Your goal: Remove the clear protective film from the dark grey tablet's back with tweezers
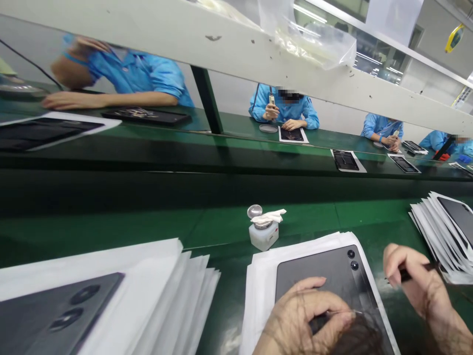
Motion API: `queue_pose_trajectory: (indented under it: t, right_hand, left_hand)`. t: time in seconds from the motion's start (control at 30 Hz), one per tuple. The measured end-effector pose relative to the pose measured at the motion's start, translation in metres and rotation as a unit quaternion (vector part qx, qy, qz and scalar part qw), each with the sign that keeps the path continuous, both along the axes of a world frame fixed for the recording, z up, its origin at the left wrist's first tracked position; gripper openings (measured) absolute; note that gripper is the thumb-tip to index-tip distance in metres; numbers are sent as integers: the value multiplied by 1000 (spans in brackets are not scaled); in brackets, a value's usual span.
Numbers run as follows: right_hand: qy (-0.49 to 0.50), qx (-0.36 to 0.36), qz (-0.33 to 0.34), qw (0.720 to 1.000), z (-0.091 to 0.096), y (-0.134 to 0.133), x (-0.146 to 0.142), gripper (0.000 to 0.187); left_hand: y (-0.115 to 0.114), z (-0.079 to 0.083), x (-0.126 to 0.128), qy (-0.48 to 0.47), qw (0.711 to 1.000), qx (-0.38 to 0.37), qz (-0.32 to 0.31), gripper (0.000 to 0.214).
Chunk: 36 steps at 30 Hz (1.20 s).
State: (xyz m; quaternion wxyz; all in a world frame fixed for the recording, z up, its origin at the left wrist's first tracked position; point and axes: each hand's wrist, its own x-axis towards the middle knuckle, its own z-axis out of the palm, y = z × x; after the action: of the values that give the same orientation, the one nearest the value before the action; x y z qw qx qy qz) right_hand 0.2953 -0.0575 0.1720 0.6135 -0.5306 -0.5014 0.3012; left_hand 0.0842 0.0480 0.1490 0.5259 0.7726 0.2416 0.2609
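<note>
A dark grey tablet back cover [325,276] with two camera holes lies on a stack of white sheets [262,281] in front of me. My left hand [303,320] rests on its lower part, fingers curled in a pinch around a small dark object I cannot make out. To the right of the cover, my right hand [414,281] is closed around a thin dark tool [424,268].
A white solvent bottle [263,231] with a cloth on top stands behind the cover. A second cover [55,310] lies on white sheets at the left. Another stack of covers [451,231] is at the right. Other people in blue work across the green belt [148,148].
</note>
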Motion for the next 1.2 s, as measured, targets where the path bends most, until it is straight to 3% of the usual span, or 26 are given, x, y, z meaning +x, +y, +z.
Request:
queue_pose_trajectory:
  t: [0.1,0.2,0.3,0.37,0.43,0.6,1.2]
  right_hand:
    - [95,23,11,995,4,8,9,60]
    - [178,27,84,980,-1,13,13,72]
    - [228,6,124,966,-5,12,11,54]
    - [223,-29,119,967,-3,9,8,31]
    - [199,-59,114,972,1,5,4,22]
    - [128,-77,109,983,8,-3,-3,19]
    - [53,-96,82,991,8,-5,-3,20]
  left_hand:
    - [-2,0,0,-7,1000,3,1,22]
    - [-2,-6,0,-23,999,27,7,22]
    - [3,-13,-1,-37,997,61,1,19]
    - [7,-13,-1,-36,997,68,-26,19]
    - [11,-8,-1,14,996,47,-69,22]
    - [10,6,1,44,995,42,-81,22]
    - [11,7,0,61,992,53,-95,27]
